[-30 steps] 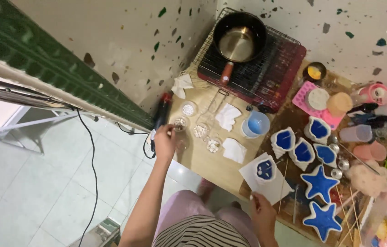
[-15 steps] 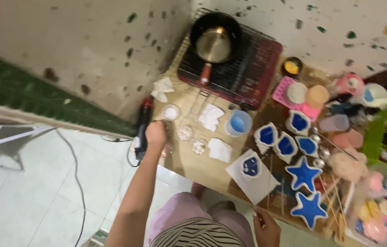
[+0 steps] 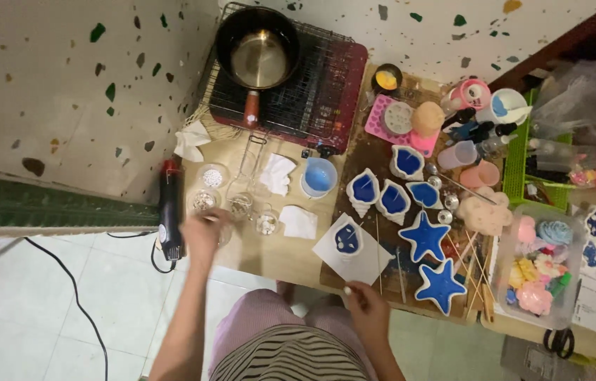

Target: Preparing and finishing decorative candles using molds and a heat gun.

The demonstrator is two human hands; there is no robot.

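My left hand (image 3: 203, 231) hovers at the left front corner of the wooden table (image 3: 270, 257), fingers curled beside a small clear glass (image 3: 226, 234); motion blur hides whether it grips the glass. Small glass cups with white bits (image 3: 204, 201) stand just behind it. My right hand (image 3: 368, 307) is at the table's front edge, pinching a small thin stick (image 3: 347, 289). Just beyond it a shell-shaped mould filled with blue (image 3: 346, 240) sits on a white paper sheet (image 3: 365, 264).
A black heat gun (image 3: 169, 208) lies at the left edge, its cord on the floor. A pan (image 3: 259, 56) sits on a red stove. Blue star moulds (image 3: 425, 236), shell moulds (image 3: 393, 201), a blue cup (image 3: 319, 176), tissues (image 3: 299, 222) and craft boxes (image 3: 541, 264) crowd the right.
The view swung right, bringing the boxes on the right into sight. My left hand drew back from the glass cups toward the table's front corner. My right hand stays at the front edge.
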